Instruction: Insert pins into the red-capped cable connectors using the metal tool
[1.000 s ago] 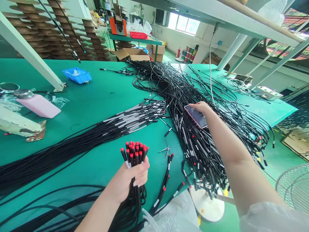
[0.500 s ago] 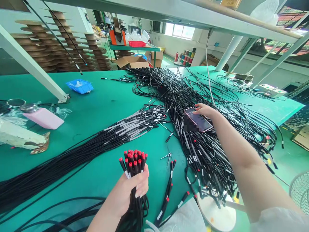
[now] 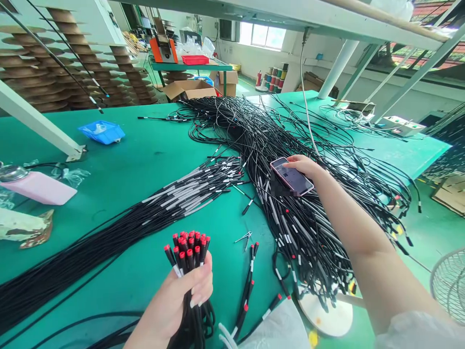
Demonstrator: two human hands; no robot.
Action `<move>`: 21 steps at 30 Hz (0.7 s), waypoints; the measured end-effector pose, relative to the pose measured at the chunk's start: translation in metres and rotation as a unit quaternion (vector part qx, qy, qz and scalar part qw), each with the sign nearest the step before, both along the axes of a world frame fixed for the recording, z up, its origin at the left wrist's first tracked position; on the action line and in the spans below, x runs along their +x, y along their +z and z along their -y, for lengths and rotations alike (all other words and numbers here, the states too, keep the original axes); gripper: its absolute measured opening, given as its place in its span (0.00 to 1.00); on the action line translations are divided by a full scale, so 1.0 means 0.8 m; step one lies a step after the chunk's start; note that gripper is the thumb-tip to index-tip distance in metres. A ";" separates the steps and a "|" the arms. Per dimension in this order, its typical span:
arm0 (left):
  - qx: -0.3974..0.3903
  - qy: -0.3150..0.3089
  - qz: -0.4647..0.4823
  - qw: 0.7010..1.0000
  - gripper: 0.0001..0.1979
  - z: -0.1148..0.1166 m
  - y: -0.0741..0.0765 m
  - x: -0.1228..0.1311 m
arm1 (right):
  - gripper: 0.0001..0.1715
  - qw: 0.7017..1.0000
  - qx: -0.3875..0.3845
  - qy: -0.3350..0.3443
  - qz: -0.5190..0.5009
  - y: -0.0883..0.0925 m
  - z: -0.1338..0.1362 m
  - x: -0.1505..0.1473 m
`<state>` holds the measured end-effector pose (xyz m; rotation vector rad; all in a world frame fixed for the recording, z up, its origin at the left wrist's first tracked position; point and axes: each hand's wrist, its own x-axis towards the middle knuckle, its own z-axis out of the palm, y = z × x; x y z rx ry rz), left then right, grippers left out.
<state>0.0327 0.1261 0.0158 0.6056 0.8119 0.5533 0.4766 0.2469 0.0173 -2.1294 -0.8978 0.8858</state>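
Note:
My left hand (image 3: 189, 286) is closed round a bundle of black cables (image 3: 191, 254) with red-capped ends, held upright above the green table. The caps sit close together above my fist, and the cable lengths hang below it. My right hand (image 3: 303, 165) reaches forward over the big cable pile (image 3: 269, 145), gripping a phone (image 3: 292, 177) by its far edge. The thumb lies on the dark screen; the fingers behind are partly hidden. Several loose red-capped cables (image 3: 250, 281) lie between my hands, near a small metal tool (image 3: 247, 236).
A long row of cables with grey ribbed sleeves (image 3: 196, 186) stretches across the left. A blue bin (image 3: 101, 132), a pink bottle (image 3: 41, 188) and a slanted white post (image 3: 39, 121) stand beyond. A shelf beam (image 3: 290, 19) crosses overhead; a fan (image 3: 448, 283) is at right.
The view has shifted, so most things appear farther left. My left hand with its cables sits slightly lower and more left in view; my right hand stays at the phone.

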 end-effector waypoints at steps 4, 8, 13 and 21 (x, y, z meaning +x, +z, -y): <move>0.000 0.000 0.005 1.000 0.13 -0.003 -0.003 0.002 | 0.15 1.000 -0.004 0.010 0.009 -0.002 -0.002 -0.003; 0.003 -0.005 0.006 1.000 0.14 -0.005 -0.006 0.001 | 0.13 0.999 0.017 0.038 -0.012 -0.004 0.004 0.002; -0.004 -0.006 0.000 1.000 0.15 -0.006 -0.006 0.000 | 0.24 0.993 0.080 0.071 -0.058 -0.003 0.030 0.019; 0.000 0.002 -0.001 1.000 0.13 -0.005 -0.005 0.001 | 0.34 0.985 0.109 0.105 -0.078 -0.016 0.043 0.032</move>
